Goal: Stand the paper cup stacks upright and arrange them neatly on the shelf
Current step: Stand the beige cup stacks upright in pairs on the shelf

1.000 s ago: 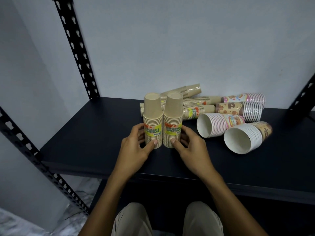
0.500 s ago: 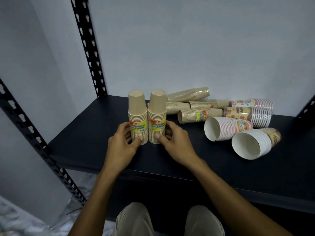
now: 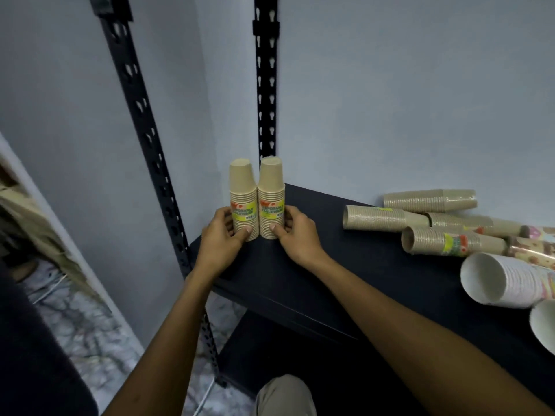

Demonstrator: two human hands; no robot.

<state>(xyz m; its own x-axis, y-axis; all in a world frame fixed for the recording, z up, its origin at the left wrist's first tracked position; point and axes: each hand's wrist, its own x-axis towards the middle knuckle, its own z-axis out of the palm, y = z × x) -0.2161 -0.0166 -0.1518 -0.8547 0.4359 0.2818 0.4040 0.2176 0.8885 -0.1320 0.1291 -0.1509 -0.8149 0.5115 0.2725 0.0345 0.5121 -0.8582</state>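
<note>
Two tan paper cup stacks with yellow labels stand upright side by side at the far left end of the dark shelf (image 3: 345, 265). My left hand (image 3: 220, 240) grips the left stack (image 3: 242, 199) at its base. My right hand (image 3: 295, 235) grips the right stack (image 3: 271, 199) at its base. The two stacks touch each other. Several tan stacks (image 3: 381, 217) lie on their sides further right, with patterned white-lined stacks (image 3: 504, 283) beyond them at the right edge of view.
A black perforated upright (image 3: 265, 85) rises behind the standing stacks, and another (image 3: 144, 121) stands at the shelf's front left corner. The wall closes off the back and left. A lower shelf (image 3: 270, 355) and marbled floor (image 3: 78, 319) lie below.
Both hands slid the two upright stacks together leftwards along the shelf, from its middle to the far left corner. The lying stacks stayed where they were.
</note>
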